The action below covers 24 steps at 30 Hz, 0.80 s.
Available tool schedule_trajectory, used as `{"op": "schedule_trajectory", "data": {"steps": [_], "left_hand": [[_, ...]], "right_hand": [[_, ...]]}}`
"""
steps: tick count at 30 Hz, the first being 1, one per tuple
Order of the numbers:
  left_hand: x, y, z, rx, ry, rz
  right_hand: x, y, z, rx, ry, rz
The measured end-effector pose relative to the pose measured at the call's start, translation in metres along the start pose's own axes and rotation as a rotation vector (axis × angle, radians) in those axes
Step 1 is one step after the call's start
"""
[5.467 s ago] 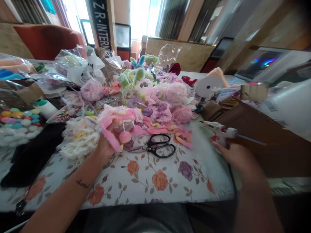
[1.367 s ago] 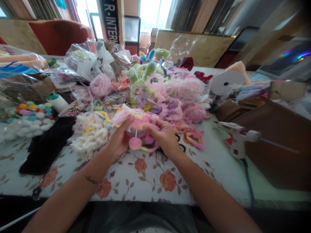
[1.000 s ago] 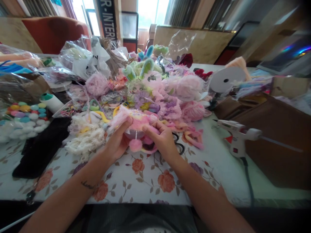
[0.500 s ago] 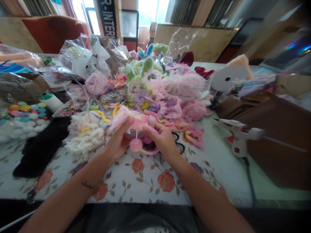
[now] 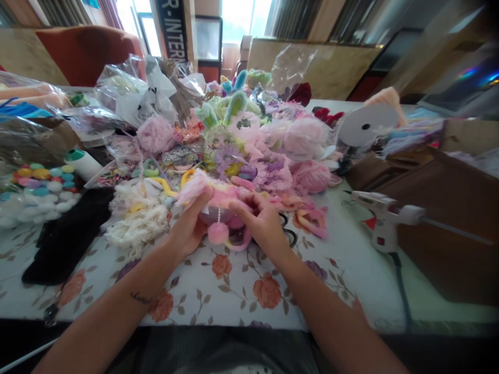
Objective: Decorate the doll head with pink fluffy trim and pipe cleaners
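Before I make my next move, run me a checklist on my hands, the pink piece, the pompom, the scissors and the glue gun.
1. Left hand gripping the pink piece: ok.
2. Right hand on its other side: ok.
3. Pompom hanging on its beaded string: ok.
4. Scissors fully in sight: not ok, partly hidden by the right hand.
5. Glue gun apart from both hands: ok.
6. Glue gun hot: cannot tell.

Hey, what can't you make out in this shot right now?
Head view throughout:
Left hand: most fingers hidden by the pink fluffy piece.
Black handle loops: the rest hidden behind the right hand.
Brown cardboard: cut off at right edge.
Banner: cut off at top.
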State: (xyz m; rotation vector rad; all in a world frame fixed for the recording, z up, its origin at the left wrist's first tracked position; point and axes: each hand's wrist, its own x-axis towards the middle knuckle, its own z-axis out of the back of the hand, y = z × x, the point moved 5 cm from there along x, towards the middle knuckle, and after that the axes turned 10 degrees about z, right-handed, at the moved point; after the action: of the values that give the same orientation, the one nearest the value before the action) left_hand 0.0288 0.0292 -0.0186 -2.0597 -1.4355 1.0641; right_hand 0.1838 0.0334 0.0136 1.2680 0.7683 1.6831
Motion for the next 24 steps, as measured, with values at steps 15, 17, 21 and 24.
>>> {"op": "schedule_trajectory", "data": {"steps": [15, 17, 21, 24], "left_hand": [[-0.005, -0.002, 0.001, -0.124, -0.019, 0.087], [-0.005, -0.004, 0.0, -0.103, 0.034, 0.075], [-0.006, -0.006, -0.005, -0.021, 0.115, 0.067], [-0.006, -0.007, -0.004, 0.015, 0.063, 0.058]], "right_hand": [[-0.015, 0.021, -0.023, -0.397, 0.181, 0.654], [-0.014, 0.018, -0.024, -0.411, 0.179, 0.64], [-0.013, 0.015, -0.023, -0.43, 0.144, 0.669], [-0.013, 0.015, -0.023, -0.471, 0.129, 0.711]]}}
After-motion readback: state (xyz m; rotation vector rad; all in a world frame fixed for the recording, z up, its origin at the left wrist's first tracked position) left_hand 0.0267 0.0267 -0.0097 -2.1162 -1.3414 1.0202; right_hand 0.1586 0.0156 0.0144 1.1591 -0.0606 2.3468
